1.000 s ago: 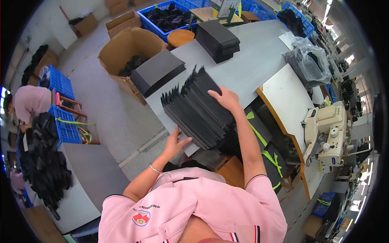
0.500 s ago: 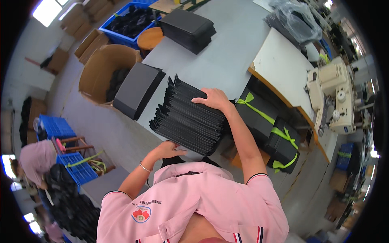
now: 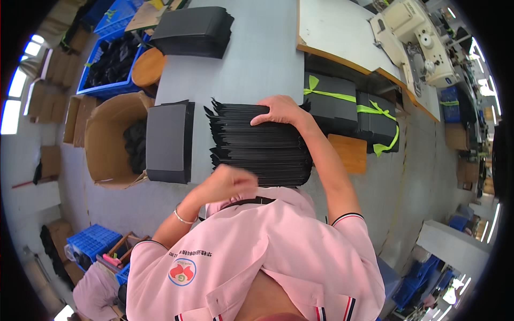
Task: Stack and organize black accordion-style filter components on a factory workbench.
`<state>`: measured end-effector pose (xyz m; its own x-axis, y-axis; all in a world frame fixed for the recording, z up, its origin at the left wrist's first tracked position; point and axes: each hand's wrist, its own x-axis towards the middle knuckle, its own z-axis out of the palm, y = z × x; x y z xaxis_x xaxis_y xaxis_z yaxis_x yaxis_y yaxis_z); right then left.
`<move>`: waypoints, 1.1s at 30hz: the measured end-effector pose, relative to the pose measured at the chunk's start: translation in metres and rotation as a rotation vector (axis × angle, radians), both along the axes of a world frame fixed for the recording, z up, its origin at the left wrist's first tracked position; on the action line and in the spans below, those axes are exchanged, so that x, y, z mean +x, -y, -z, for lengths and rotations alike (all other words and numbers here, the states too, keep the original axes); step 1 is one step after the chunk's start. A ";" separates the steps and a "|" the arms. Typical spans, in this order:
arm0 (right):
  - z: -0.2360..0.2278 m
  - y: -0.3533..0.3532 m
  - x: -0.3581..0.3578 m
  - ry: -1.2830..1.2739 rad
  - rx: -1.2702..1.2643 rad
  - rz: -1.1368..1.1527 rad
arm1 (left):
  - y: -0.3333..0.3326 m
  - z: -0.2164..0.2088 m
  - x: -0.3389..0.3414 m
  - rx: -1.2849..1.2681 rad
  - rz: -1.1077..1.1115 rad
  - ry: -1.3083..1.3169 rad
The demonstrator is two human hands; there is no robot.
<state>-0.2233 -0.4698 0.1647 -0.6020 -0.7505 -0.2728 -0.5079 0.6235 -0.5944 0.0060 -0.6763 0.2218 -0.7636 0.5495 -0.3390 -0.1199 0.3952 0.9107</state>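
In front of me a fanned row of thin black sheets point(image 3: 257, 142) lies across the grey table, their edges upward and uneven at the left. My right hand point(image 3: 281, 111) is on the far end of the row, thumb and fingers curled around some of the sheets; the fingertips are partly hidden. My left hand point(image 3: 231, 182), blurred by motion, hovers over the row's near left corner, close to my waist. Its fingers are too smeared to make out. To the left, a squared stack of dark grey panels point(image 3: 168, 142) sits at the table's edge.
Another dark stack point(image 3: 190, 29) stands farther up the grey table point(image 3: 257, 64). A cardboard box point(image 3: 107, 144), a round stool point(image 3: 148, 67) and a blue crate point(image 3: 110, 61) line the left. On the right are bundles with green ties point(image 3: 332, 96) and a sewing machine point(image 3: 417, 45).
My left hand has risen from the row's near side to above its corner. My right hand stays on the far end. The whole view has turned, so the table now runs straight ahead.
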 end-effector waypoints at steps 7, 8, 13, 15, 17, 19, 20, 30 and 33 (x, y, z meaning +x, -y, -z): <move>0.013 -0.013 0.046 -0.663 -0.157 0.145 | -0.032 0.084 -0.119 -0.547 -0.495 -0.928; 0.003 -0.017 0.063 -0.646 -0.082 0.194 | -0.036 0.076 -0.119 -0.640 -0.409 -0.866; -0.013 -0.048 0.156 -0.570 -0.145 0.397 | -0.041 0.082 -0.106 -0.737 -0.279 -0.874; -0.007 -0.056 0.186 -0.563 -0.007 0.295 | -0.046 0.077 -0.103 -0.768 -0.285 -0.916; -0.004 -0.057 0.191 -0.578 0.037 0.304 | -0.045 0.076 -0.103 -0.789 -0.281 -0.928; -0.025 -0.050 0.196 -0.602 0.004 0.322 | -0.049 0.082 -0.098 -0.808 -0.280 -0.930; -0.032 -0.048 0.199 -0.623 -0.025 0.347 | -0.051 0.088 -0.093 -0.825 -0.276 -0.956; -0.021 -0.081 0.210 -0.503 -0.133 0.317 | -0.055 0.082 -0.087 -0.782 -0.277 -0.976; -0.030 -0.110 0.222 -0.512 -0.137 0.430 | -0.057 0.072 -0.090 -0.814 -0.272 -0.932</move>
<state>-0.0012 -0.3593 0.1947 -0.8822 -0.4230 0.2068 -0.4702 0.7690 -0.4331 -0.0845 -0.6197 0.1496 -0.9490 0.2245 0.2216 0.2693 0.9423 0.1988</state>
